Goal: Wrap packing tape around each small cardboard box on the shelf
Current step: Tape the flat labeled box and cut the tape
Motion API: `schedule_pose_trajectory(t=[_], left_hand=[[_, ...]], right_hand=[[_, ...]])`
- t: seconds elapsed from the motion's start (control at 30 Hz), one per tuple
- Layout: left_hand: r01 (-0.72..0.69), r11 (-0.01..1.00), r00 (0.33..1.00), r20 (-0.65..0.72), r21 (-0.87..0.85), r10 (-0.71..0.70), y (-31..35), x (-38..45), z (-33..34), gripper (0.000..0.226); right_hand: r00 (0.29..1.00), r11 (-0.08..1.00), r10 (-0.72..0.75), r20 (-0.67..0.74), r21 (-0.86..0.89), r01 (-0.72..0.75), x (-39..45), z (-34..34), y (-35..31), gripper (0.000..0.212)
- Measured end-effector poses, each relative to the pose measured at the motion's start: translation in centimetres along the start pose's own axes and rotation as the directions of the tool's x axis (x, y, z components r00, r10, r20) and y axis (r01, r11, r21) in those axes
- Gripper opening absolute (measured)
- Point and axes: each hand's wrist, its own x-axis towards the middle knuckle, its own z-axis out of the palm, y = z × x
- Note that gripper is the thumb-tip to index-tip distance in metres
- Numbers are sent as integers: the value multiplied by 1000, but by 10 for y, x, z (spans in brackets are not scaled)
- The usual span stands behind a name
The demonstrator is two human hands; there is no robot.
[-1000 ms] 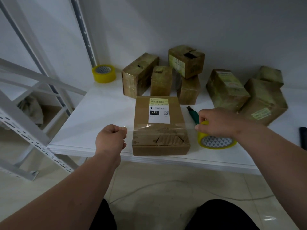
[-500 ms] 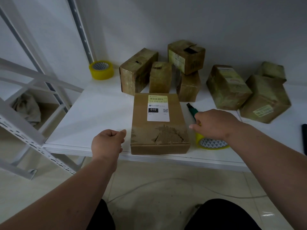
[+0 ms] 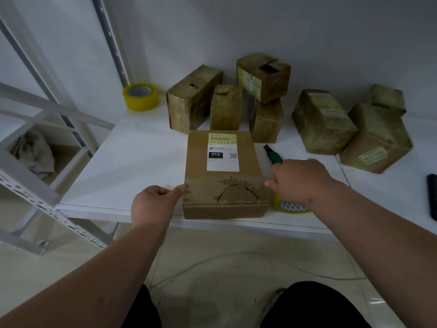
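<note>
Two hands frame a flat cardboard box [image 3: 223,176] that lies at the front edge of the white shelf [image 3: 132,159]. The left hand [image 3: 155,204] sits at the box's near left corner, fingers curled, thumb tip touching the top edge of the box; whether it pinches anything I cannot tell. The right hand [image 3: 299,179] is at the box's right side, fingers curled downward over a yellow tape roll [image 3: 292,207] that lies flat on the shelf just beside the box; most of the roll is hidden under the hand, so the grip itself is unclear. The box carries a white shipping label [image 3: 223,152] marked 010 on its far half, and a patch of torn, exposed corrugation [image 3: 238,191] between the two hands. Just beyond the right hand lies a green utility knife [image 3: 273,155]. Farther beyond both hands stand seven tape-wrapped boxes [image 3: 322,121], one stacked on another. A second yellow tape roll [image 3: 140,97] rests well beyond the left hand, near the shelf upright. At the far right edge, past the right forearm, lies a dark object [image 3: 432,196], cut off by the frame.
</note>
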Motion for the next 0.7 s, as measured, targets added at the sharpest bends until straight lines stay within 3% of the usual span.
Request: schedule_pose_trajectory(t=[0.17,0.3,0.4,0.47,0.53,0.6,0.63,0.7], left_hand=[[-58,987,997,60,153,49,-2,3,-1,44],[-40,930,995,96,364,5,-8,5,-2,82],[-122,944,992,21,307,121,-10,-3,-7,67],[-405,851,903,-2,334,431,-7,-16,-8,55],[-687,628,713,170,365,681,0,-30,2,52],[-792,457,606,435,404,665,6,-41,14,57],[-797,419,603,528,436,598,5,-42,19,60],[-784,388,620,590,484,517,-3,-39,24,63]], right_hand=[[971,994,-75,-227,-89,56,-12,-4,-20,22],[952,990,-143,-272,-38,138,-27,5,-42,57],[949,980,-183,-257,33,198,-39,15,-58,69],[936,953,-256,-242,100,287,-45,23,-70,72],[929,927,-307,-206,159,341,-49,31,-84,79],[935,920,-304,-184,198,339,-51,37,-93,87],[937,919,-298,-184,210,333,-52,38,-95,89],[944,920,-276,-181,235,314,-53,38,-92,86]])
